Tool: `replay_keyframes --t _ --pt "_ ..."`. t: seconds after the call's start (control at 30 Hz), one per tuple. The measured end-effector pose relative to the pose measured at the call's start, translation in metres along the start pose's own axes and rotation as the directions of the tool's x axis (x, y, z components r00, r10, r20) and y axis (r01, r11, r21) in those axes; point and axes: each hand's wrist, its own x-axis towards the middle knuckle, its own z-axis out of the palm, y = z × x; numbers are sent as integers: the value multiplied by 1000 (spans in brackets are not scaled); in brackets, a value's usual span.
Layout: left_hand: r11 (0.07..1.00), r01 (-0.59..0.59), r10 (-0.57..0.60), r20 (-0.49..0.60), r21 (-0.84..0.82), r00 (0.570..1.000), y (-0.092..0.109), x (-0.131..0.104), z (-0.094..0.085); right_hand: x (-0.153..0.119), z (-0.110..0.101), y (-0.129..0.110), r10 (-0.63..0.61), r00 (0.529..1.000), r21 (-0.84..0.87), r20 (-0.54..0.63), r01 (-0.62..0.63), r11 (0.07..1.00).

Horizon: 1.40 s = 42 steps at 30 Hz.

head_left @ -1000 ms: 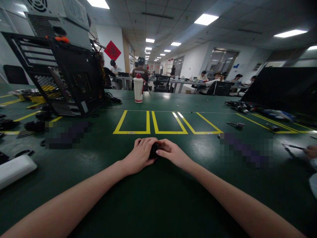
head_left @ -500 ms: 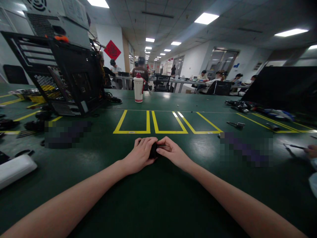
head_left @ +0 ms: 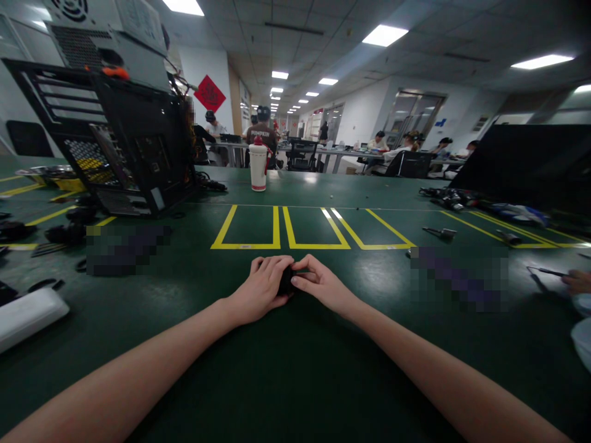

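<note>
Green table [head_left: 295, 381]; yellow tape [head_left: 319, 247]; tumbler [head_left: 258, 167]

Kinda an open-plan office doing double duty as a workshop, if you ask me. Workshop vibes first: a big green surface [head_left: 295, 381] marked out with yellow outlines [head_left: 244, 247], a black computer case [head_left: 138, 120] with its guts showing, a grey metal box [head_left: 143, 61] with a fan grille stacked on top, and dark cables [head_left: 212, 183] bunched next to it. The office part is the room itself: tiled ceiling [head_left: 332, 15] with flat light panels [head_left: 385, 35], white walls [head_left: 362, 111], black chairs [head_left: 410, 165], and several people [head_left: 261, 136] seated by long worktops [head_left: 332, 151] further back. Metal-framed doors [head_left: 415, 120] too.
</note>
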Motion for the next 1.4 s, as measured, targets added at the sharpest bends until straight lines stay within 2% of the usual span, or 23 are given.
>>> replay_keyframes --t 0.23,0.4,0.53,0.8,1.0,1.17,1.4 --pt "1000 -7 8 -21 18 1000 -3 0 6 4 -2 3 13 999 -64 -47 -16 998" --pt "1000 -16 17 -38 11 999 -3 0 6 3 -3 1 43 999 -30 19 -43 999" --pt "1000 -6 6 -16 11 1000 -1 1 4 0 -2 0 7 999 -25 42 -6 1000" --pt "1000 -5 6 -14 12 1000 0 0 2 4 -1 5 -34 999 -31 -24 34 999" --pt "1000 -3 4 -9 15 1000 0 0 0 4 -4 3 39 999 -55 -10 -39 998" --pt "1000 -4 4 -4 12 1000 -2 0 4 1 -3 2 8 1000 -29 28 -7 1000" --pt "999 -15 16 -35 38 999 -6 1 11 3 -1 6 -32 999 -29 -16 31 999"
